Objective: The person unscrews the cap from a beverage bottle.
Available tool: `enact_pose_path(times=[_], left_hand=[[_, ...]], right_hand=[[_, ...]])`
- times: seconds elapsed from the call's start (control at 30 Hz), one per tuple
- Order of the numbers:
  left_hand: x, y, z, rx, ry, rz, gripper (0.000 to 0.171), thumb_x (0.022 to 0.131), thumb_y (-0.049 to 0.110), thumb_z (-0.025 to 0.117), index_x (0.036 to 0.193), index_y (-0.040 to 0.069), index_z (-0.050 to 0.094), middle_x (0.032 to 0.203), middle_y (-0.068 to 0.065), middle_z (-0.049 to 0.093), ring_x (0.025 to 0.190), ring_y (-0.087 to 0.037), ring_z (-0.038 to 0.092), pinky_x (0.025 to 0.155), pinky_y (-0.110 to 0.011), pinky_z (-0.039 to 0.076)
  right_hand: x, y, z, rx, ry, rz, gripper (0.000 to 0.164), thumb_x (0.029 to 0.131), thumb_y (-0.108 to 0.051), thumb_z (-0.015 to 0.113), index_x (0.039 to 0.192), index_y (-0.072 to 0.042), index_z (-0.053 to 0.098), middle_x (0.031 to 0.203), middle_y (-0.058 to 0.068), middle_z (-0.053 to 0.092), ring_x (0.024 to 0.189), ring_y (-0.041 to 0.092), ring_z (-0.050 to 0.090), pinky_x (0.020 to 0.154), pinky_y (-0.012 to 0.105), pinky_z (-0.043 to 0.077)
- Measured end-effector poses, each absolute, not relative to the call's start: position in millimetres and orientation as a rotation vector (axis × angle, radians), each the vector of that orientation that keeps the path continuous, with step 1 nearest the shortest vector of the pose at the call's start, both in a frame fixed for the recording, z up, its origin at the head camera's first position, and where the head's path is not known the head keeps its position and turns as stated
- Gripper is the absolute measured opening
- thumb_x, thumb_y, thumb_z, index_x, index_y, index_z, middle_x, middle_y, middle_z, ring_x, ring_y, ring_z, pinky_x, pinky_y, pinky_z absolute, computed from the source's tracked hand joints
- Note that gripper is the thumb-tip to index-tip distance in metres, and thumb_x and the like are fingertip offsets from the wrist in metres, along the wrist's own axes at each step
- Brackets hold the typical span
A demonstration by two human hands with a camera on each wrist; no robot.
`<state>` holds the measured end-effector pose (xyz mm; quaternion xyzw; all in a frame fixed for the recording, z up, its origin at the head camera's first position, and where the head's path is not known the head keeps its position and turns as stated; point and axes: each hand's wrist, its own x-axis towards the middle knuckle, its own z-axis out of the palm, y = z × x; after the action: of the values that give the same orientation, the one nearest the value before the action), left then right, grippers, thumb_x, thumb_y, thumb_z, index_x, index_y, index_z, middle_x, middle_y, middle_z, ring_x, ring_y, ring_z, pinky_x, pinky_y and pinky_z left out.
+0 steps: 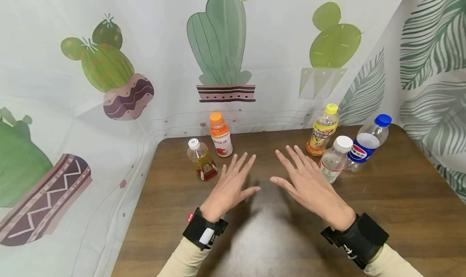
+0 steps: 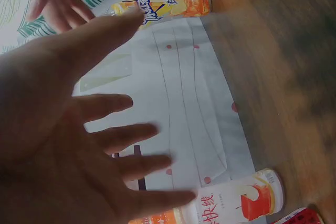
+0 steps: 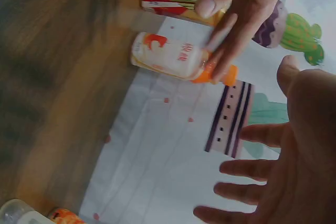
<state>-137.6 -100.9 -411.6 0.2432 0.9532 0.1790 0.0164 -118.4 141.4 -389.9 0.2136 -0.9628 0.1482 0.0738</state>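
Both hands hover over the wooden table with fingers spread, holding nothing. My left hand (image 1: pixel 230 188) is nearest two bottles at the left: a small bottle of reddish-brown drink with a white cap (image 1: pixel 202 160) and a white bottle with an orange cap (image 1: pixel 221 135). My right hand (image 1: pixel 309 182) is beside a clear bottle with a white cap (image 1: pixel 332 162), which it overlaps in the head view. Behind that stand a yellow-capped bottle with a yellow label (image 1: pixel 322 132) and a blue-capped Pepsi bottle (image 1: pixel 365 145). The left wrist view shows the left palm (image 2: pixel 68 145) and straight fingers.
The brown table (image 1: pixel 255 244) ends at the back against a hanging cloth (image 1: pixel 276 46) printed with cacti. A leaf-patterned cloth (image 1: pixel 433 103) hangs at the right. Black straps (image 1: pixel 205 229) are worn on both wrists.
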Motion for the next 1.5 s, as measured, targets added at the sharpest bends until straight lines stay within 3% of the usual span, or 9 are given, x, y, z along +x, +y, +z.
enact_pose_path(times=[0.13, 0.23, 0.4, 0.6, 0.7, 1.0, 1.27, 1.5], left_hand=[[-137.2, -100.2, -411.4, 0.805, 2.964, 0.717, 0.070, 0.095, 0.039, 0.065, 0.154, 0.017, 0.034, 0.147, -0.012, 0.050, 0.133, -0.031, 0.051, 0.107, -0.050, 0.044], [-136.2, -99.4, -411.3, 0.854, 2.946, 0.813, 0.060, 0.097, 0.037, 0.063, 0.150, 0.018, 0.041, 0.140, -0.008, 0.056, 0.126, -0.024, 0.057, 0.101, -0.043, 0.050], [-132.7, -98.2, -412.5, 0.941, 2.893, 0.899, 0.049, 0.100, 0.036, 0.058, 0.144, 0.017, 0.048, 0.138, -0.001, 0.057, 0.129, -0.015, 0.054, 0.107, -0.036, 0.046], [-125.7, -98.1, -420.4, 0.917, 2.838, 0.919, 0.047, 0.100, 0.035, 0.058, 0.144, 0.019, 0.049, 0.138, -0.001, 0.058, 0.133, -0.017, 0.050, 0.110, -0.038, 0.043], [-123.4, -97.3, -424.6, 0.898, 2.806, 0.913, 0.048, 0.100, 0.036, 0.058, 0.145, 0.020, 0.048, 0.139, -0.001, 0.057, 0.134, -0.017, 0.050, 0.111, -0.038, 0.042], [-119.6, -91.7, -432.4, 0.893, 2.784, 0.902, 0.048, 0.100, 0.036, 0.058, 0.144, 0.020, 0.048, 0.138, -0.001, 0.058, 0.134, -0.018, 0.050, 0.111, -0.038, 0.042], [-116.7, -89.0, -438.8, 0.877, 2.758, 0.967, 0.055, 0.098, 0.046, 0.057, 0.146, 0.022, 0.045, 0.143, 0.001, 0.055, 0.139, -0.022, 0.046, 0.113, -0.043, 0.040], [-112.4, -78.2, -434.2, 0.892, 2.739, 1.171, 0.083, 0.087, 0.058, 0.067, 0.154, 0.028, 0.028, 0.152, 0.003, 0.039, 0.142, -0.014, 0.038, 0.113, -0.043, 0.040]], right_hand=[[-117.7, 149.4, -373.2, 0.667, -2.744, 0.532, 0.062, 0.100, -0.044, 0.055, 0.147, -0.005, 0.044, 0.152, 0.022, 0.042, 0.140, 0.039, 0.041, 0.109, 0.058, 0.039], [-119.1, 164.5, -356.0, 0.684, -2.549, 0.585, 0.048, 0.096, -0.025, 0.065, 0.135, 0.002, 0.054, 0.138, 0.023, 0.054, 0.125, 0.037, 0.053, 0.102, 0.053, 0.045], [-125.2, 199.4, -330.9, 0.535, -2.367, 0.585, 0.037, 0.088, -0.010, 0.073, 0.119, 0.006, 0.060, 0.113, 0.021, 0.059, 0.104, 0.036, 0.054, 0.084, 0.049, 0.046], [-133.6, 229.5, -335.7, 0.292, -2.649, 0.507, 0.051, 0.096, -0.028, 0.065, 0.130, 0.007, 0.050, 0.111, 0.027, 0.051, 0.099, 0.044, 0.050, 0.071, 0.061, 0.045], [-138.6, 236.2, -348.0, 0.267, -2.739, 0.487, 0.053, 0.098, -0.033, 0.063, 0.128, 0.008, 0.050, 0.110, 0.029, 0.049, 0.088, 0.045, 0.053, 0.064, 0.061, 0.046], [-145.3, 241.1, -364.2, 0.303, -2.657, 0.502, 0.034, 0.094, -0.011, 0.066, 0.116, 0.011, 0.051, 0.104, 0.033, 0.048, 0.086, 0.048, 0.053, 0.065, 0.060, 0.045], [-137.1, 234.6, -356.8, 0.304, -2.600, 0.630, 0.034, 0.090, -0.011, 0.071, 0.112, 0.008, 0.054, 0.098, 0.025, 0.053, 0.087, 0.039, 0.052, 0.067, 0.055, 0.045], [-113.7, 198.3, -328.6, 0.524, -2.445, 0.661, 0.036, 0.078, -0.012, 0.083, 0.106, 0.001, 0.066, 0.092, 0.009, 0.058, 0.079, 0.016, 0.054, 0.067, 0.019, 0.042]])
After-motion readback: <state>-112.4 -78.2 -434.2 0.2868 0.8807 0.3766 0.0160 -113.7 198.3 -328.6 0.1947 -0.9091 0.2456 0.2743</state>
